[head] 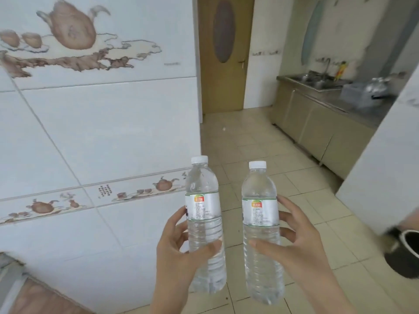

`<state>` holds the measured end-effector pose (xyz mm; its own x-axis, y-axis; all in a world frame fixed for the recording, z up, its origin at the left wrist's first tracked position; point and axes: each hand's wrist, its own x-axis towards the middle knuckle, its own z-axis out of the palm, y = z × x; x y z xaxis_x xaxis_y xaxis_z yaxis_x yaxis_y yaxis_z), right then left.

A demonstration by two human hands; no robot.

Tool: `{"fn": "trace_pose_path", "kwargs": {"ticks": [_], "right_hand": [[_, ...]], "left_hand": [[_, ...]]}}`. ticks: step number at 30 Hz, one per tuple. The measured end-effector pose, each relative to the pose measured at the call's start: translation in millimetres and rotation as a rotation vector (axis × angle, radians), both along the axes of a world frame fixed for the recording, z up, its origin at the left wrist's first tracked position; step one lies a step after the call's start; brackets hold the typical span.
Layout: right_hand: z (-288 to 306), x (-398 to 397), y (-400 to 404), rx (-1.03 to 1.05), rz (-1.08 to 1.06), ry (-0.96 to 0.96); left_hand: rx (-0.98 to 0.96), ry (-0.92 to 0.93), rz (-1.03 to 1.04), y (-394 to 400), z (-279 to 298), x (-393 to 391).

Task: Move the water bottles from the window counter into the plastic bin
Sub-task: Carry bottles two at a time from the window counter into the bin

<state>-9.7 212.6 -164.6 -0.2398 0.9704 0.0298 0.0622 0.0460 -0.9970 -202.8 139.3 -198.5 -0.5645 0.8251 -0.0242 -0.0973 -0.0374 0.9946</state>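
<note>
I hold two clear water bottles with white caps and white-green labels, both upright in front of me above the tiled floor. My left hand (179,248) grips the left bottle (203,207) around its lower half. My right hand (297,243) grips the right bottle (260,211) at its middle, thumb across the front. The bottles stand side by side, a small gap apart. Neither the window counter nor the plastic bin is in view.
A white tiled wall with teapot pictures (95,123) fills the left. Beige floor tiles (256,143) run ahead to a brown door (223,55). A steel sink counter with cabinets (322,114) lines the right. A dark round pot (405,252) sits low right beside a white wall (381,173).
</note>
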Motion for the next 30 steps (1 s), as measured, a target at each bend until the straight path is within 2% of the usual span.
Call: {"fn": "trace_pose_path", "kwargs": {"ticks": [7,21,30], "right_hand": [[-7.6,46.5,61.2,0.008,-0.193,-0.003],[-10.3,70.7,238.8,0.035,-0.501,-0.021],[-13.6,107.6,333.7,0.009,-0.592,-0.028]], "left_hand": [[0.029,0.016,-0.192,97.0,2.3,34.1],[0.062,0.038,-0.457,332.0,3.2,54.2],[0.060,-0.014,-0.548,442.9,-4.3,87.6]]}}
